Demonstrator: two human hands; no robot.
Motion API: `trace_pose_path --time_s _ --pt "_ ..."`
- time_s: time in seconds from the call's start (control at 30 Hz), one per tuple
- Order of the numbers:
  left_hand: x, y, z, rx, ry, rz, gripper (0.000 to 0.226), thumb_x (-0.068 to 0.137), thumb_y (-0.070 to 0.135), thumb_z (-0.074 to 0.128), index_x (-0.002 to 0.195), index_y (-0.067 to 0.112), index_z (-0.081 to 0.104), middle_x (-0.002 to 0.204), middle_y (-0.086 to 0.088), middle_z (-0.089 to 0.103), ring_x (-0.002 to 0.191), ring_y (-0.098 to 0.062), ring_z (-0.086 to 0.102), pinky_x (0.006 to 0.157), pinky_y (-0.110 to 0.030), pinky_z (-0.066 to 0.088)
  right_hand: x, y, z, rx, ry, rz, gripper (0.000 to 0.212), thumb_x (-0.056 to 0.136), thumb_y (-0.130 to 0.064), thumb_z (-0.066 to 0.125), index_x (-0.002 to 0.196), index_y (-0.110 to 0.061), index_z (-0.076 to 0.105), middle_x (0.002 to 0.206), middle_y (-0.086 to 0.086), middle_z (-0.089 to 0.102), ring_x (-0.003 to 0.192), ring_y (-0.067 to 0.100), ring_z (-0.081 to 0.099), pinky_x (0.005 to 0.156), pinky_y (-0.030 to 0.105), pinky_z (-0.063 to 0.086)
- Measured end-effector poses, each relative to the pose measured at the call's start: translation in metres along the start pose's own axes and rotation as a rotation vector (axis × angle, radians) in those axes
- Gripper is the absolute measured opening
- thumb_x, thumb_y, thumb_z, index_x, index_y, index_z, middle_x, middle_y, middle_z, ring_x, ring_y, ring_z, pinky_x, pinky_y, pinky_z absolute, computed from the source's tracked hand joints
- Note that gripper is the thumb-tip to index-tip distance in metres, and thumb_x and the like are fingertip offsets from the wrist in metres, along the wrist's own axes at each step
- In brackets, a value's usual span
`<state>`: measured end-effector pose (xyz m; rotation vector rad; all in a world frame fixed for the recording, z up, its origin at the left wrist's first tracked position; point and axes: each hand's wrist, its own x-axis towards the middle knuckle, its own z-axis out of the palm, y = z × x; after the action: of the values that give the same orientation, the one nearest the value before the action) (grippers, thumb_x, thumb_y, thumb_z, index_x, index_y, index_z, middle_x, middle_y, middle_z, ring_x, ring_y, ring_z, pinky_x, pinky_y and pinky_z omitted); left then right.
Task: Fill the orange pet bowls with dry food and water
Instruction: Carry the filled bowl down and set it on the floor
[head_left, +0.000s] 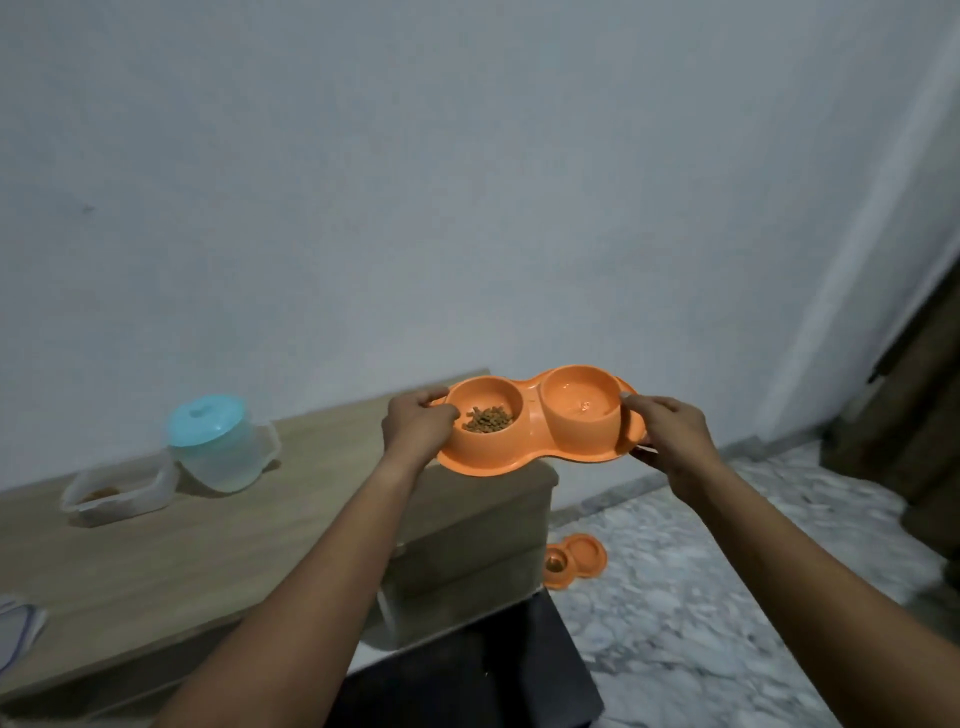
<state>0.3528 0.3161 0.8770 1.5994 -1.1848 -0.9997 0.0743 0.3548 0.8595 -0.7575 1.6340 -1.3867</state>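
Observation:
I hold an orange double pet bowl (530, 448) in the air above the right end of a wooden table. My left hand (415, 427) grips its left rim and my right hand (672, 434) grips its right rim. The left cup holds brown dry food (488, 419). The right cup holds clear water (582, 405). A second orange double bowl (575, 560) lies on the floor beside the table, with something dark in its left cup.
On the wooden table (156, 561) stand a translucent jug with a light blue lid (218, 441) and a clear tub with some brown food (117, 493). A black object (467, 670) is below. Marble-patterned floor (727, 597) spreads to the right; brown furniture (919, 395) stands at the far right.

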Motion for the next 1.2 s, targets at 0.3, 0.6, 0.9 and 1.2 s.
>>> trace_pose_path --time_s 0.3,0.6,0.9,1.2 --pt "-0.011 0.057 0.121 -0.067 -0.186 0.073 0.037 0.075 0.018 0.067 0.112 0.024 0.073 0.109 0.000 0.069 0.097 -0.019 0.066 0.079 -0.034 0.057 0.047 -0.030 -0.125 0.020 0.120 -0.012 0.039 0.091 -0.033 0.074 0.120 -0.007 0.068 0.114 0.014 0.069 0.105 0.035 0.067 0.066 0.034 0.054" --pt "0.026 0.088 0.236 -0.080 -0.313 0.111 0.036 0.080 0.014 0.067 0.115 0.023 0.071 0.108 0.002 0.066 0.094 -0.013 0.064 0.072 -0.032 0.057 0.130 -0.038 -0.199 0.025 0.255 0.005 0.039 0.088 -0.034 0.076 0.116 -0.007 0.070 0.101 0.012 0.072 0.089 0.028 0.068 0.073 0.036 0.057" --pt "0.071 0.060 0.342 -0.038 -0.369 0.059 0.043 0.080 0.012 0.069 0.122 0.022 0.068 0.110 0.000 0.065 0.093 -0.013 0.062 0.077 -0.032 0.053 0.214 -0.015 -0.238 -0.081 0.318 0.103 0.032 0.089 -0.028 0.070 0.114 -0.008 0.072 0.094 0.011 0.070 0.087 0.023 0.066 0.066 0.031 0.052" --pt "0.112 -0.008 0.452 0.032 -0.291 -0.078 0.043 0.080 0.008 0.072 0.119 0.028 0.069 0.113 0.008 0.057 0.096 -0.012 0.057 0.080 -0.024 0.047 0.334 0.064 -0.265 -0.188 0.238 0.245 0.028 0.091 -0.025 0.063 0.117 -0.018 0.069 0.117 0.009 0.069 0.110 0.029 0.066 0.072 0.035 0.055"
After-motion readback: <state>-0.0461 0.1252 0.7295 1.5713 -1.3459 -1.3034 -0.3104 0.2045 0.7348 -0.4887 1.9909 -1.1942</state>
